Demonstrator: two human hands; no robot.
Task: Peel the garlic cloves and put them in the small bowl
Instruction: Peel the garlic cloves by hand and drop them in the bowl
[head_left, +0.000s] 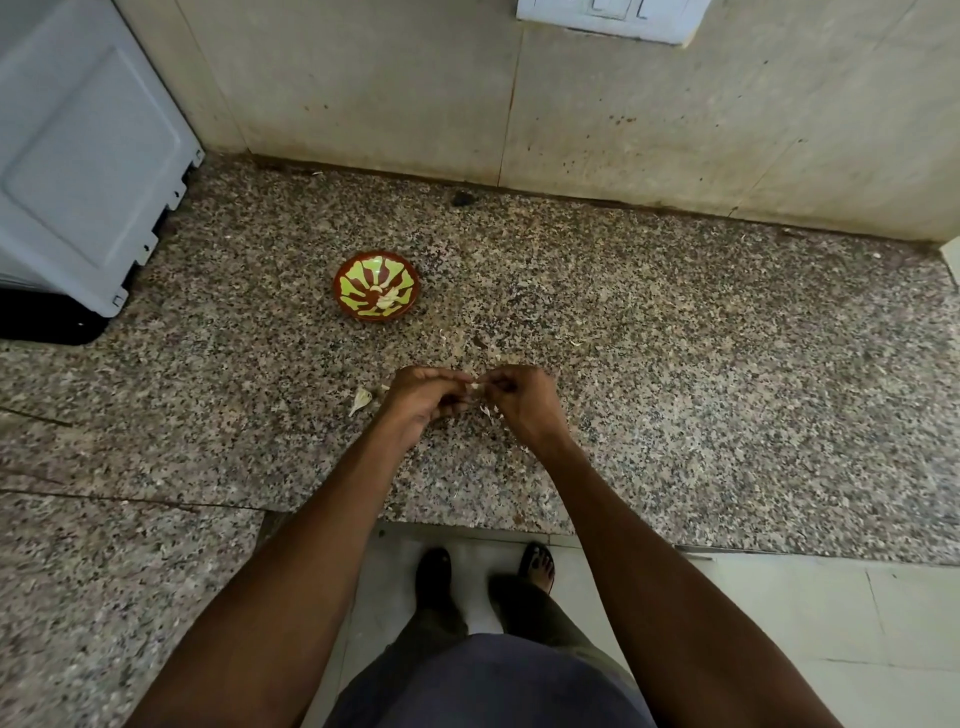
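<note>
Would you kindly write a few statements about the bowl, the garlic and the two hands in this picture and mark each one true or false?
1. The small bowl already holds some peeled garlic cloves. True.
2. The left hand rests flat on the countertop, away from the right hand. False: both hands meet, pinching one garlic clove between their fingertips.
3. A piece of garlic lies on the counter just left of the left hand. True.
4. The bowl stands between the hands and the person's body. False: it stands beyond the hands, nearer the wall.
5. The bowl is plain white. False: it is brown with a yellow-green pattern.
</note>
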